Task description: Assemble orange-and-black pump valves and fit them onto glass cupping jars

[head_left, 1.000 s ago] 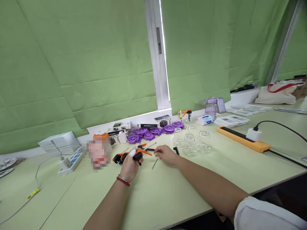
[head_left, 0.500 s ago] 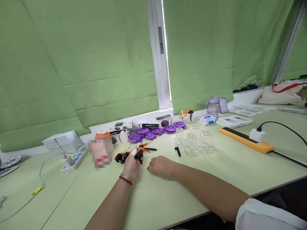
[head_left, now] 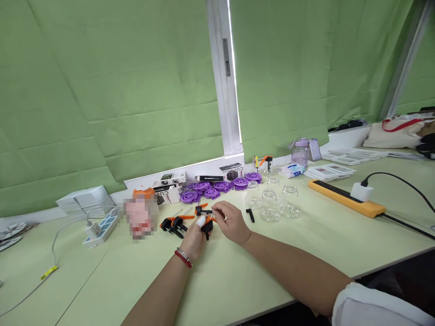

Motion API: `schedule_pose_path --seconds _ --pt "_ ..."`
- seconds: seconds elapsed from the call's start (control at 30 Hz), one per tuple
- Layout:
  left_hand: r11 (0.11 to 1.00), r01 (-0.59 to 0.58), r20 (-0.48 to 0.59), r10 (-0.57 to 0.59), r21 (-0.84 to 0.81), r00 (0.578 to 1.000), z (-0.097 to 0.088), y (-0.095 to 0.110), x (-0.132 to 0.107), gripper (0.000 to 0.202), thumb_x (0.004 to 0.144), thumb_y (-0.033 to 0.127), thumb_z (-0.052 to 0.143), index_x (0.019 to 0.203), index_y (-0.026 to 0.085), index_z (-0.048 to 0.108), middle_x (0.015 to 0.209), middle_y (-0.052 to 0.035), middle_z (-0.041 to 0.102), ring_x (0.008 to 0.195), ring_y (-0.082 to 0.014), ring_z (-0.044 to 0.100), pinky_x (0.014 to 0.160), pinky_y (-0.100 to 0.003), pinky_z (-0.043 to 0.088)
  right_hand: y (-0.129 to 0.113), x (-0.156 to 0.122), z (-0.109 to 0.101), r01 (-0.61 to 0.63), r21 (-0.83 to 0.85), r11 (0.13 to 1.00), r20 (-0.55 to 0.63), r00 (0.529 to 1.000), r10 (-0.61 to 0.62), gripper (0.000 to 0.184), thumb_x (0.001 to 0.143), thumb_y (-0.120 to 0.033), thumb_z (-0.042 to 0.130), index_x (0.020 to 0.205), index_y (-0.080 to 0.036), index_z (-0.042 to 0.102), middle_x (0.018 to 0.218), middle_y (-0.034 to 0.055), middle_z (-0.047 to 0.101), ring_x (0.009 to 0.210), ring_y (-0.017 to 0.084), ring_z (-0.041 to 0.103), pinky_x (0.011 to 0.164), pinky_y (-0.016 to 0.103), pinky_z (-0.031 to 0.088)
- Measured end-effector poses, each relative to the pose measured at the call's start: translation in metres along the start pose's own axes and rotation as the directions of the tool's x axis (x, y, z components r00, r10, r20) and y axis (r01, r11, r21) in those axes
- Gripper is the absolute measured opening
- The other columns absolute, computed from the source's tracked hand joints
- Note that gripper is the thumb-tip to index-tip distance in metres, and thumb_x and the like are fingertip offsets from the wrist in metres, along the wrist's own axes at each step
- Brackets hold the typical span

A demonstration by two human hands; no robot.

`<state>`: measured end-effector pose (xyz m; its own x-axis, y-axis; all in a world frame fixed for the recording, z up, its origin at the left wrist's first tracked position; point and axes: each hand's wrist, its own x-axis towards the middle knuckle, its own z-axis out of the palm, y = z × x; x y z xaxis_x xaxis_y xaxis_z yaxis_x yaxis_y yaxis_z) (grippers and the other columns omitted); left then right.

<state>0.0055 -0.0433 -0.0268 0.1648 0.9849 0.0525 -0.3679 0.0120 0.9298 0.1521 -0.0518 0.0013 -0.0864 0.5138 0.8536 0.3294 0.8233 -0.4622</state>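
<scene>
My left hand (head_left: 196, 236), with a white wrap on one finger and a red and silver bracelet at the wrist, is closed round a small black and orange spray-pump head (head_left: 207, 225). My right hand (head_left: 232, 222) is right beside it, fingers pinched on a thin metal rod (head_left: 217, 212) that meets the pump head. Two more black and orange pump heads (head_left: 172, 222) lie on the pale green table (head_left: 238, 280) just left of my hands.
Several clear glass jars (head_left: 270, 199) and a loose black part (head_left: 250, 215) stand right of my hands. Purple discs (head_left: 217, 186) and small boxes (head_left: 170, 192) line the window ledge. An orange power strip (head_left: 345, 197) lies at right, a white one (head_left: 98, 226) at left.
My left hand has lifted one pump head away from the others and moved right. My right hand has picked up the thin rod from the table and brought it to the pump head.
</scene>
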Motion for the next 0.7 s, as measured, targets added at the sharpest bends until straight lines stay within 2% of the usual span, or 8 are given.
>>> schedule_pose_path --seconds 0.1,0.27,0.4,0.53,0.7 --pt "0.999 0.048 0.053 -0.048 -0.014 0.997 0.004 -0.003 -0.003 0.025 0.078 0.037 0.061 0.089 0.015 0.062 0.07 0.0001 0.054 0.059 -0.011 0.044 0.058 -0.026 0.032 0.0 0.002 0.0 -0.118 0.08 0.99 -0.018 0.993 0.12 0.015 0.087 -0.022 0.047 0.088 -0.019 0.061 0.085 0.0064 0.064 0.077 0.015 0.059 0.072 0.028 0.049" --pt "0.996 0.081 0.094 -0.079 -0.025 0.993 0.007 -0.005 -0.006 0.023 0.079 0.039 0.061 0.078 0.016 0.058 0.064 0.0013 0.05 0.058 -0.0114 0.043 0.058 -0.027 0.031 0.01 -0.002 0.006 -0.26 0.161 0.952 0.044 0.966 0.257 0.015 0.084 -0.023 0.049 0.086 -0.018 0.063 0.084 0.0054 0.065 0.074 0.015 0.06 0.071 0.027 0.049" --pt "0.994 0.102 0.108 -0.099 -0.025 0.989 0.008 -0.003 -0.006 0.026 0.078 0.04 0.062 0.082 0.015 0.059 0.065 0.0008 0.051 0.059 -0.0123 0.045 0.06 -0.027 0.032 0.018 -0.004 0.011 -0.362 0.219 0.906 0.077 0.932 0.354 0.015 0.081 -0.027 0.052 0.085 -0.017 0.062 0.075 0.0033 0.063 0.066 0.014 0.058 0.065 0.026 0.049" --pt "0.995 0.098 0.146 -0.098 0.005 0.984 0.007 -0.003 -0.007 0.031 0.079 0.043 0.061 0.091 0.014 0.061 0.067 -0.0008 0.054 0.059 -0.013 0.046 0.059 -0.028 0.032 0.022 -0.002 0.011 -0.416 0.249 0.875 0.079 0.909 0.41 0.016 0.08 -0.031 0.053 0.084 -0.017 0.061 0.067 0.0005 0.058 0.059 0.012 0.052 0.058 0.024 0.046" --pt "0.994 0.11 0.144 -0.112 0.022 0.983 0.006 -0.004 -0.008 0.031 0.079 0.045 0.061 0.081 0.014 0.061 0.066 -0.001 0.053 0.058 -0.0123 0.046 0.057 -0.027 0.032 0.025 -0.003 0.011 -0.455 0.296 0.84 0.132 0.891 0.435 0.016 0.078 -0.031 0.056 0.083 -0.017 0.061 0.067 0.0 0.058 0.059 0.012 0.053 0.059 0.025 0.047"
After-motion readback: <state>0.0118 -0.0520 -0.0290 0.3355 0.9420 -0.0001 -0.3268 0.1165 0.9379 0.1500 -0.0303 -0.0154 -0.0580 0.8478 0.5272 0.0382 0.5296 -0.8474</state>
